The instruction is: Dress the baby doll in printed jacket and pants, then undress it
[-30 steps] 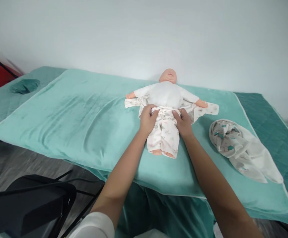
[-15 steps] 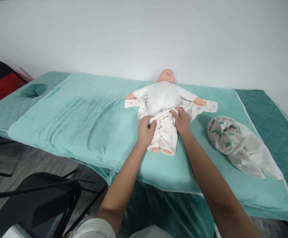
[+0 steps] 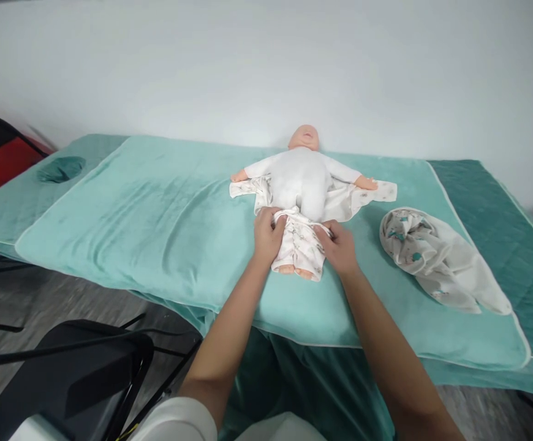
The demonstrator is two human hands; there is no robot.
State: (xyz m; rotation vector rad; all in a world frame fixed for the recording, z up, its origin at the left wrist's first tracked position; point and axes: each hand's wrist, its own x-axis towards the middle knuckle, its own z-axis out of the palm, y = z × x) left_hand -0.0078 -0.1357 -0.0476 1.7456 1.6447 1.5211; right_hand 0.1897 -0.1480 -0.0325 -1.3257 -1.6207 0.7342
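- Found left hand (image 3: pixel 269 233) and right hand (image 3: pixel 340 245) at 12 o'clock, both grips clenched on printed trousers (image 3: pixel 299 242), bunched at the legs of doll (image 3: pixel 301 177).
- Noted crumpled cloth (image 3: pixel 427 257) at 2 o'clock, apart from right hand; nothing between.
- Recorded teal towel (image 3: pixel 156 214) over massage bed (image 3: pixel 487 202), white wall (image 3: pixel 266 61) behind, black chair (image 3: pixel 64 373) at 8 o'clock.

Looks like a care-training or treatment room, not a home. Padded massage bed (image 3: pixel 487 202) with a face hole (image 3: pixel 60 169) at its left end. Teal towel (image 3: pixel 156 214) spread over the bed, baby doll (image 3: pixel 301 174) lying on it. Bare white wall (image 3: pixel 266 67) right behind the bed, black folding chair (image 3: pixel 64 373) in front of it, grey plank floor (image 3: pixel 41 300) below.
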